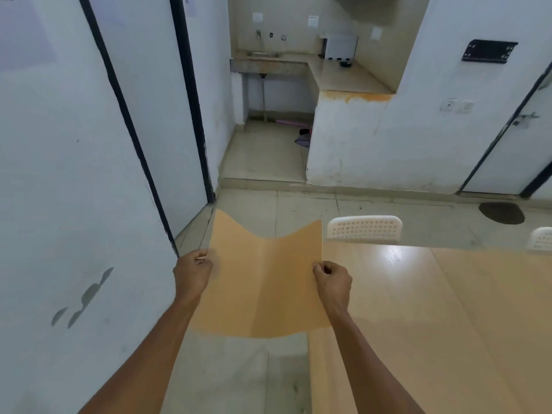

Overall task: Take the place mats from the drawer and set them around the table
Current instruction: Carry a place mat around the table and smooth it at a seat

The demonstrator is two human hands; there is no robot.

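A tan place mat [263,282] hangs spread out in the air between both hands, sagging in the middle with its far corners raised. My left hand [192,271] pinches its left edge and my right hand [333,279] pinches its right edge. The mat is over the floor just left of the light wooden table [433,309], with its right edge overlapping the table's left edge. No drawer is in view.
Two white perforated chairs [364,228] [542,239] stand at the table's far side. A white wall with dark door frames [89,174] runs close on the left. Ahead lies tiled floor, a low step and a kitchen nook with a counter [343,76]. A dark round mat [501,213] lies far right.
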